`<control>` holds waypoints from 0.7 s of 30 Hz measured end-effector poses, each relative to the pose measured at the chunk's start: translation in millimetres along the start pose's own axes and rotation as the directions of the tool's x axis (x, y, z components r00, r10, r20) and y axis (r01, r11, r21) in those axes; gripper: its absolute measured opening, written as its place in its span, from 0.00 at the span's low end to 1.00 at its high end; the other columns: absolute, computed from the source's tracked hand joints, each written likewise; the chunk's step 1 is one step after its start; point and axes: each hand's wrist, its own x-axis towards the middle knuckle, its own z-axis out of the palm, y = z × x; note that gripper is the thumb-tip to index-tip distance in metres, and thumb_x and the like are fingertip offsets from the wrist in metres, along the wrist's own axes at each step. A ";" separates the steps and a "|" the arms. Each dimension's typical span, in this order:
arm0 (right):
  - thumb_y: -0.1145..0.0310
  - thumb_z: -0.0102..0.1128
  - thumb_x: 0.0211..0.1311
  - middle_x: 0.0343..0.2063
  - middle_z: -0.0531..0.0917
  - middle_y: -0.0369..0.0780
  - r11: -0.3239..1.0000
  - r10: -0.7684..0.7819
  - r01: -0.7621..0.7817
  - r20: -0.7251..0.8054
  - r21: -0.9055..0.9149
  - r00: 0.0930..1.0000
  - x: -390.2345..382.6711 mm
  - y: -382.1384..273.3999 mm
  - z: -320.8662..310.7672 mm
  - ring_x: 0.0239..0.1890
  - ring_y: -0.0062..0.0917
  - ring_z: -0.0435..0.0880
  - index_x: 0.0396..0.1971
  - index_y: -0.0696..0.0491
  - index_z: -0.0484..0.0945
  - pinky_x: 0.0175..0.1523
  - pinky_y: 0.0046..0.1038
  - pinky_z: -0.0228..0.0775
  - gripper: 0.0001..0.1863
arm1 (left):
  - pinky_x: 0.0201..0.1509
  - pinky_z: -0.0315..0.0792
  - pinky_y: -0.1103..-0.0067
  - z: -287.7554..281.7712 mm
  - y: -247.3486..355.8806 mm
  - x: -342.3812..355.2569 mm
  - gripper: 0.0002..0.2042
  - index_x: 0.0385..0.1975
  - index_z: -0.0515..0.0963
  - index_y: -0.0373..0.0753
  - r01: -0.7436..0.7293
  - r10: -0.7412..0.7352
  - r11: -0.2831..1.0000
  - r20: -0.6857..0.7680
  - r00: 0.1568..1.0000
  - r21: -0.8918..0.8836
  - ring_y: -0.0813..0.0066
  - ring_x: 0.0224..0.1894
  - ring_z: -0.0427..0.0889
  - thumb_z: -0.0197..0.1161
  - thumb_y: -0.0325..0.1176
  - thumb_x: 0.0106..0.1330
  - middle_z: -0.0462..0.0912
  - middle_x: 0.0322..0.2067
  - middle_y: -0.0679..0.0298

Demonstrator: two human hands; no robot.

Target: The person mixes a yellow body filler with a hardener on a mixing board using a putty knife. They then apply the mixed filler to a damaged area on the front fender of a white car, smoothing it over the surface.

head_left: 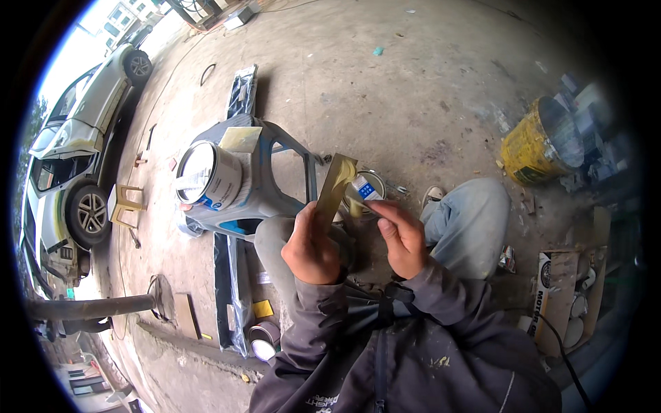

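My left hand [310, 248] is closed round the lower end of a long, narrow mixing board [329, 199], held up in front of my knees. Yellow putty [343, 175] is smeared on the board's upper part. In my right hand [403, 241], the fingers are closed on a flat putty scraper [365, 188] with a blue and white label. Its edge is close to the board, with yellowish putty at its lower side. Behind the scraper, an open round can [375, 177] stands on the floor, partly hidden.
A grey plastic stool [255, 179] at left bears a white can [219, 177] and a flat square sheet [240, 139]. A yellow bucket [533, 148] and a cardboard box [559, 289] are on the right. A white car [76, 151] stands far left; another can [263, 342] sits near my left side.
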 end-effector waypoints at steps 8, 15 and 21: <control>0.74 0.48 0.68 0.45 0.80 0.45 0.999 -0.050 0.050 -0.087 -0.005 0.995 9.9 -11.3 9.6 0.46 0.35 0.80 0.51 0.58 0.76 0.49 0.29 0.72 0.14 | 0.42 0.74 0.81 8.7 4.5 -8.4 0.10 0.43 0.77 0.29 -0.071 0.070 0.997 0.073 0.995 0.012 0.75 0.36 0.83 0.52 0.20 0.66 0.83 0.31 0.53; 0.74 0.46 0.70 0.44 0.80 0.45 0.993 0.081 -0.073 -0.081 0.090 0.993 10.3 -10.2 -14.2 0.47 0.33 0.80 0.50 0.60 0.75 0.54 0.28 0.68 0.14 | 0.42 0.74 0.81 -2.3 -8.0 -5.3 0.10 0.43 0.77 0.27 -0.093 0.095 0.995 0.060 0.994 -0.039 0.76 0.37 0.82 0.52 0.19 0.64 0.84 0.33 0.54; 0.75 0.46 0.69 0.44 0.80 0.45 0.998 -0.069 0.068 -0.085 -0.016 0.994 18.6 -18.1 -6.0 0.46 0.33 0.80 0.50 0.60 0.75 0.51 0.27 0.70 0.14 | 0.42 0.74 0.80 1.8 -10.7 -8.7 0.10 0.43 0.77 0.27 -0.108 0.113 0.993 0.104 0.988 -0.050 0.75 0.37 0.82 0.52 0.18 0.64 0.83 0.32 0.55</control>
